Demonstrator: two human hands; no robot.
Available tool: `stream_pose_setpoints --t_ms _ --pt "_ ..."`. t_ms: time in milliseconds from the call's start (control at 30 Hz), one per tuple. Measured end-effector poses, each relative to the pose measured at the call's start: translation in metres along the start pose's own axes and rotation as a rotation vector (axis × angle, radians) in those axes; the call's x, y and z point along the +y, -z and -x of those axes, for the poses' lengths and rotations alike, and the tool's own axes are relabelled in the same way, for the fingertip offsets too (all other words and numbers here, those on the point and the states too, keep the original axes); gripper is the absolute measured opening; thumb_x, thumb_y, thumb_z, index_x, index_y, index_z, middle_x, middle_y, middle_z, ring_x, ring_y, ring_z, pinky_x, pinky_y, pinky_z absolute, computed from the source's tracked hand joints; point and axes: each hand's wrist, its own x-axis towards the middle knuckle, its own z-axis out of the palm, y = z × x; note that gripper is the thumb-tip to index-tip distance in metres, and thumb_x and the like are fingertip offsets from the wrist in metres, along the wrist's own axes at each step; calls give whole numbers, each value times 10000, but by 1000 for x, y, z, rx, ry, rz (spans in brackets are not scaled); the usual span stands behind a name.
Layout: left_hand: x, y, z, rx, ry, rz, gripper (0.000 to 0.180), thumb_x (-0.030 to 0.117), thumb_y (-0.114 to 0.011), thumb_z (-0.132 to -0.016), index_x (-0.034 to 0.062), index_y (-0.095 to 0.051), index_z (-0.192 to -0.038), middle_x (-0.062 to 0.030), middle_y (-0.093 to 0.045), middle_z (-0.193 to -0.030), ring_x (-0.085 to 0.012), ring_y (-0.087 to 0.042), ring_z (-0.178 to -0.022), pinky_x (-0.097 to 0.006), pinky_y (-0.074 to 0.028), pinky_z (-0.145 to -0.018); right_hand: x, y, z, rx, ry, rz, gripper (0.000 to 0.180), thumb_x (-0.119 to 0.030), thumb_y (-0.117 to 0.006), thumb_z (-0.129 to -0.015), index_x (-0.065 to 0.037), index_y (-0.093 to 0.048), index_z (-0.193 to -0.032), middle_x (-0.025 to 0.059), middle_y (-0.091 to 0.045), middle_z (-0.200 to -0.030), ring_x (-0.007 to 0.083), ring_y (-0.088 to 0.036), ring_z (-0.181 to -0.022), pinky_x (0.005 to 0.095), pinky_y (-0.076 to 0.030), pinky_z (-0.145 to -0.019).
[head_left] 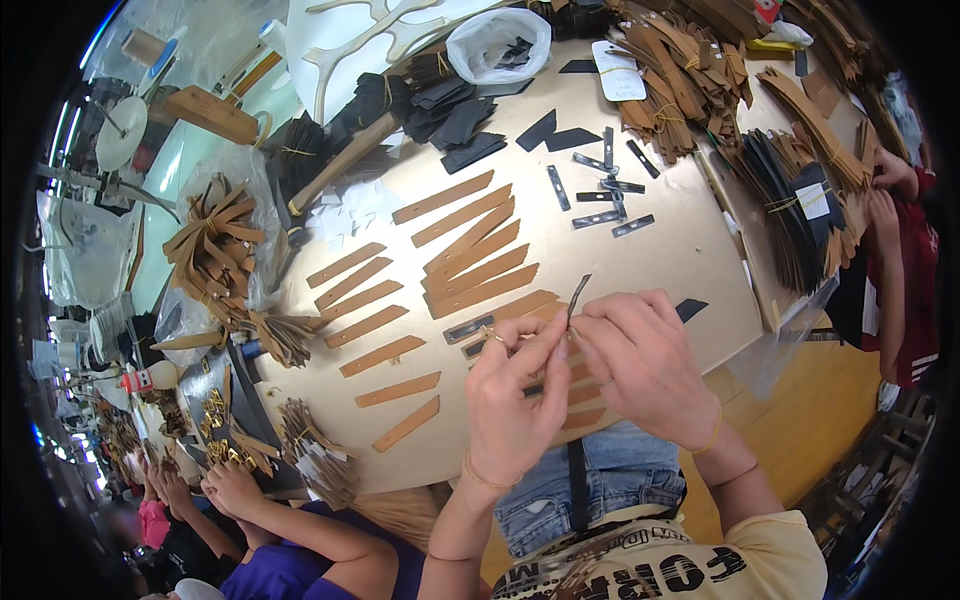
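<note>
My left hand [518, 395] and my right hand [645, 362] meet near the table's front edge, fingertips pinched together on a thin dark strip [579, 291]. The strip is seen edge-on and sticks up from between the fingers; its lower part is hidden. Under and around my hands lie tan leather strips [588, 393], partly covered by them. A dark slotted piece [468, 328] lies just left of my left hand. More tan strips [480, 280] with slanted ends are laid in rows to the left. A dark slanted piece [689, 309] lies beyond my right hand.
Several small dark slotted pieces [598, 218] are scattered farther back. Black strips [465, 125], a plastic-lined tub [499, 47], a wooden-handled hammer [345, 160] and tied tan bundles [670, 85] stand behind. Other people's hands work at left [236, 490] and right [884, 215].
</note>
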Motion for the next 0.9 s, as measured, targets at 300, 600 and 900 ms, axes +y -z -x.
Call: stream_pose_setpoints --t_ms 300,600,900 --pt "-1 -2 -1 -11 5 -34 265 -14 -669 -891 9 -720 -1150 -125 -645 -955 -190 -617 -647 -295 -501 -576 -1 -1 2 5 -42 -52 164 -39 -666 -845 3 -644 -1002 95 -624 -963 263 -606 -868 392 -432 -829" --pt "-5 1 1 -29 -33 -125 259 -28 -665 -886 21 -718 -1135 -93 -639 -944 -187 -599 -648 -302 -484 -573 1 -5 2 -12 16 -4 232 -51 -680 -798 -4 -642 -1022 82 -602 -949 229 -604 -872 395 -414 -864" --pt "-14 7 -4 -72 -250 -361 221 -41 -690 -852 18 -723 -1061 -91 -664 -910 -212 -616 -631 -305 -494 -558 9 -6 4 -15 123 138 165 -101 -663 -795 -46 -633 -947 39 -555 -872 175 -581 -816 385 -386 -884"
